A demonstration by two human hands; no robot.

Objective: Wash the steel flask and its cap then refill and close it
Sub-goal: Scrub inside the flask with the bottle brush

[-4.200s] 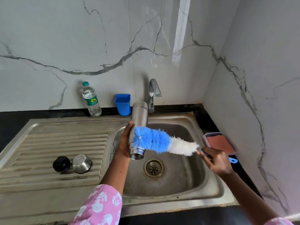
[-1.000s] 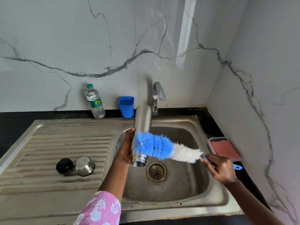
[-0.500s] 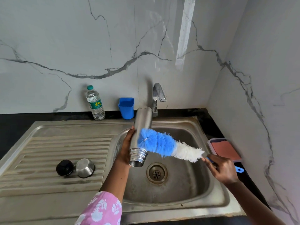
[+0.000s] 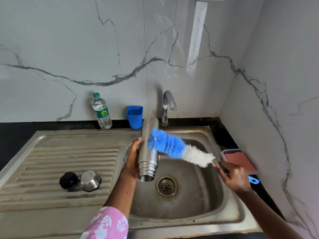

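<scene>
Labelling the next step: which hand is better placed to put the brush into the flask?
Likely right. The right hand grips the brush handle; the left hand holds the flask, open mouth down, over the sink.

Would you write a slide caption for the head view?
Left hand holds the steel flask mouth-down over the sink; right hand holds a bottle brush against it.

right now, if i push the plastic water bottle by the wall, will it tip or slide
The water bottle stands upright, tall and narrow, so a push near its top would probably tip it. It looks mostly full, so it is likely heavy for its size. A low push might slide it along the black counter.
</scene>
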